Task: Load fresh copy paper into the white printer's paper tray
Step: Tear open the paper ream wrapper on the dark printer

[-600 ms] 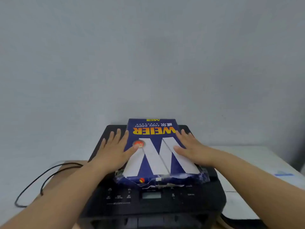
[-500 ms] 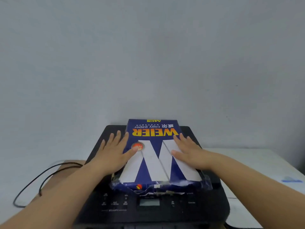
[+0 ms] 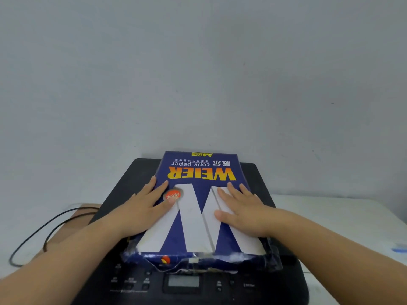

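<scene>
A blue ream of copy paper with a big white W and yellow lettering lies flat on top of a black printer. Its near end wrapper is torn open. My left hand rests flat on the ream's left side, fingers straight, thumb by a round red sticker. My right hand lies flat on the ream's right half with fingers spread. No white printer or paper tray shows in this view.
The printer's control panel with a small display faces me at the bottom. A black cable loops over a brown board at the left. A white tabletop extends to the right, and a plain wall stands behind.
Both hands have slid inward and further onto the ream's top. The view has shifted closer to the printer and ream.
</scene>
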